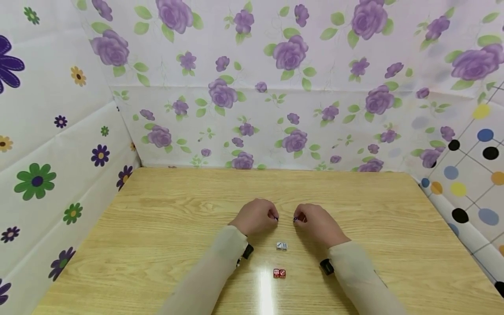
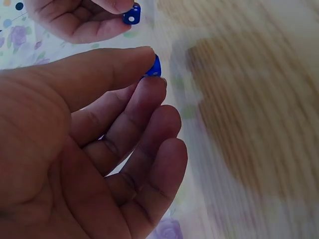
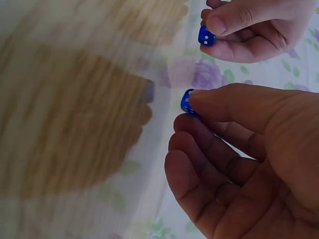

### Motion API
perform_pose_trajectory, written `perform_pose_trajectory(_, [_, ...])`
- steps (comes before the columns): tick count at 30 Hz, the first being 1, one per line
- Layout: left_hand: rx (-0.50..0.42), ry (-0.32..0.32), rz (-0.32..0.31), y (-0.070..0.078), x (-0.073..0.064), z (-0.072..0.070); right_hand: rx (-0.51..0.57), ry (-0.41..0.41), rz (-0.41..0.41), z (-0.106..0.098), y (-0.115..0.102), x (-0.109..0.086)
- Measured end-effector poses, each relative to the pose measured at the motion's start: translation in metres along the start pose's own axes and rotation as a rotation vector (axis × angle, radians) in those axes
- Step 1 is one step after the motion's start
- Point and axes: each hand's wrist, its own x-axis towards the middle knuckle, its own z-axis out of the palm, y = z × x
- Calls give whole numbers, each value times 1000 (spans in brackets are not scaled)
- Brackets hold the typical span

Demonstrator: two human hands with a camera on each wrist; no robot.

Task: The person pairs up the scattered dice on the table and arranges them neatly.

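Observation:
My left hand [image 1: 257, 217] pinches a blue die [image 2: 156, 66] with white pips between thumb and index fingertip. Opposite it, my right hand [image 1: 318, 223] holds a second blue die [image 3: 187, 102] the same way. A short gap separates the two dice, both close over the wooden table [image 1: 177, 245]. Nearer the body, two white dice [image 1: 281, 246] with dark pips lie side by side. Below those in the head view sits a pair of red dice [image 1: 279, 273], also side by side. The fingers partly cover each blue die.
A white cloth with purple roses [image 1: 291, 52] hangs behind the table's far edge. Flower-patterned cloth [image 1: 35, 181] covers the left side, and dotted cloth [image 1: 472, 175] the right. Dark bands [image 1: 327, 266] circle both wrists. Light glares off the table's front.

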Motion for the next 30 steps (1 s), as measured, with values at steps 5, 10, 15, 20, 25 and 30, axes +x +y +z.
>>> perform_pose_trajectory(5, [16,-13,2,4,5,3,-15,-10,19,2,-3,2])
perform_pose_trajectory(10, [15,-29,-3,6,8,5,-15,-27,8,3,-5,4])
perform_pose_trajectory(15, [20,-36,-3,8,9,7,-17,-26,-6,6,-8,7])
perform_pose_trajectory(20, [14,-38,5,8,10,9,-4,-23,-29,9,-9,9])
perform_pose_trajectory(25, [12,-33,17,7,11,10,3,-13,-49,11,-10,12])
perform_pose_trajectory(30, [16,-32,26,7,11,9,1,-4,-46,14,-10,15])
